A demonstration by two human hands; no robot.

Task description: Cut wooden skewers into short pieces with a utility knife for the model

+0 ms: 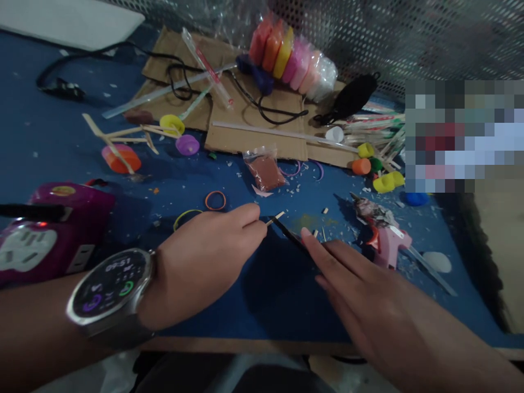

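My left hand point(208, 256), with a round watch point(109, 288) on the wrist, is closed in a pinch on a short thin wooden stick point(275, 218) just above the blue table. My right hand point(352, 273) reaches in from the right with fingers stretched forward and holds a thin dark blade-like tool point(291, 236) under the index finger. The tool's tip meets the stick's end. How the right fingers grip the tool is partly hidden.
A pink glue gun point(387, 237) lies right of my hands. A magenta box point(53, 229) stands at left. Cardboard point(254, 128), coloured bottle caps point(374, 166), rubber bands point(215, 200), a stick frame point(118, 139), a bag of brown powder point(266, 170) and stacked clay tubs point(290, 57) lie behind.
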